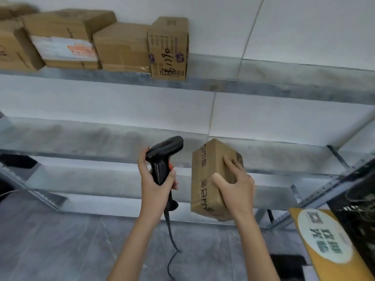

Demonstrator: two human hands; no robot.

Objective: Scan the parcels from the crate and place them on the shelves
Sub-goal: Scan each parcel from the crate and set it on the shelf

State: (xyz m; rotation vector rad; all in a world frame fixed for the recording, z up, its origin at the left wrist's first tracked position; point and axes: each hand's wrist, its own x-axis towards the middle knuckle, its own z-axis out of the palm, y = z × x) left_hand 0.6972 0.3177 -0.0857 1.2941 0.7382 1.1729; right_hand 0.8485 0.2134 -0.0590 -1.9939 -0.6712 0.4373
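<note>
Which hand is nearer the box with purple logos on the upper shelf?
Left. The left hand, holding the scanner, is almost directly below the purple-logo box. The right hand, gripping a parcel, sits further right.

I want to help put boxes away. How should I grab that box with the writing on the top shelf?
Hold the tall box by its two side faces, reaching straight in from the front. It stands upright at the row's right end, its right side free, its left side tight against the neighbouring box, so probably slide it forward first.
</note>
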